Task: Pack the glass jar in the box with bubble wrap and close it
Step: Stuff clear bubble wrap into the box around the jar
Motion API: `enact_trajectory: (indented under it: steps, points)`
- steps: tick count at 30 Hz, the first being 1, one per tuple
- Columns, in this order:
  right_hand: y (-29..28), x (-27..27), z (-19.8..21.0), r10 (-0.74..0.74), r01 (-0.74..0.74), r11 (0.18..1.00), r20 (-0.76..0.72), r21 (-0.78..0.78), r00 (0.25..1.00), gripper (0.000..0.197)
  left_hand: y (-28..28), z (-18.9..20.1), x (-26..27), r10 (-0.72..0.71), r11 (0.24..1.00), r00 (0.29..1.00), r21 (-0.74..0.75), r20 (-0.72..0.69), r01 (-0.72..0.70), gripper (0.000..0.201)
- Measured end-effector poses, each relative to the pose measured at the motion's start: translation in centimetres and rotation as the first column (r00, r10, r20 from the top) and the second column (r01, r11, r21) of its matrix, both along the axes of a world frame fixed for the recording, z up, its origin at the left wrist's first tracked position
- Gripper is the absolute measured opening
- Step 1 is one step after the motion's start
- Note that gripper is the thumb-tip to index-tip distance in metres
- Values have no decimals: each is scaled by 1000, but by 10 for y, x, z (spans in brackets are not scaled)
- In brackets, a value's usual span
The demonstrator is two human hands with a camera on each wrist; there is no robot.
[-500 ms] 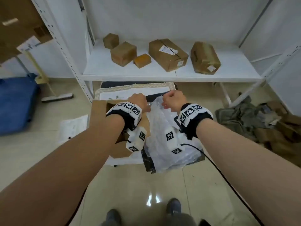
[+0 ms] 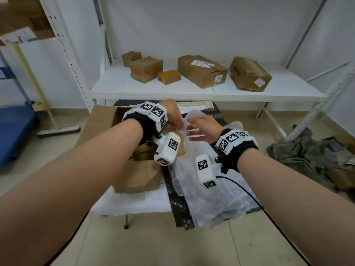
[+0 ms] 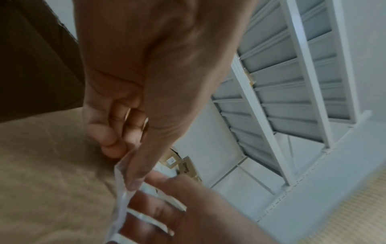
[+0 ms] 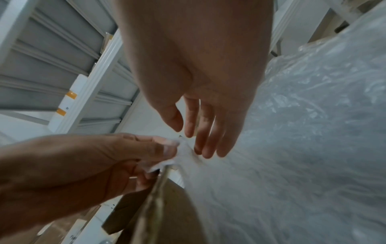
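Left hand [image 2: 173,117] pinches a corner of the clear crinkled bubble wrap sheet [image 2: 209,181] between thumb and fingertips, at the near flap of the open brown cardboard box [image 2: 138,169]. Right hand [image 2: 203,129] hovers just beside that corner, fingers straight and spread, holding nothing. The sheet trails across the small cloth-covered table [image 2: 132,204], right of the box. The glass jar shows in no view; whether it sits inside the box or under the wrap cannot be told. Judged early: wrap only being handled, flaps up, wrapping, loading and closing all left
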State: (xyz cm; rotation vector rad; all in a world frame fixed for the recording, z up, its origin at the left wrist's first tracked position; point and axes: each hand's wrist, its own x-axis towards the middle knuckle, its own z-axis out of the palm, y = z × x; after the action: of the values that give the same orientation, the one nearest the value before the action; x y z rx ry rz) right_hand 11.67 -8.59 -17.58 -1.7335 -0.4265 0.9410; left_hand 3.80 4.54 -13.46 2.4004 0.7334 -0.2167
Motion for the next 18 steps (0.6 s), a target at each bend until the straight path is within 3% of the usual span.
enact_trajectory:
  steps: [4,10,14,16,18]
  points:
    - [-10,9,-31,-59,56,997,64,44,996,17,-6,-4,16,-51,993,998,104,-37,55,22]
    - [-35,11,-58,-202,198,979,166,40,965,19,-26,3,14,-23,963,990,270,140,-16,33]
    - [-60,10,-57,-360,364,930,323,50,876,12,-53,11,2,80,975,943,170,323,-141,52]
    - [-78,12,-54,-411,459,888,415,-18,812,39,-68,18,-7,76,988,908,91,411,-124,47]
    - [-98,14,-53,-485,566,821,438,-69,757,75,-79,22,-21,-27,1000,876,22,482,18,26]
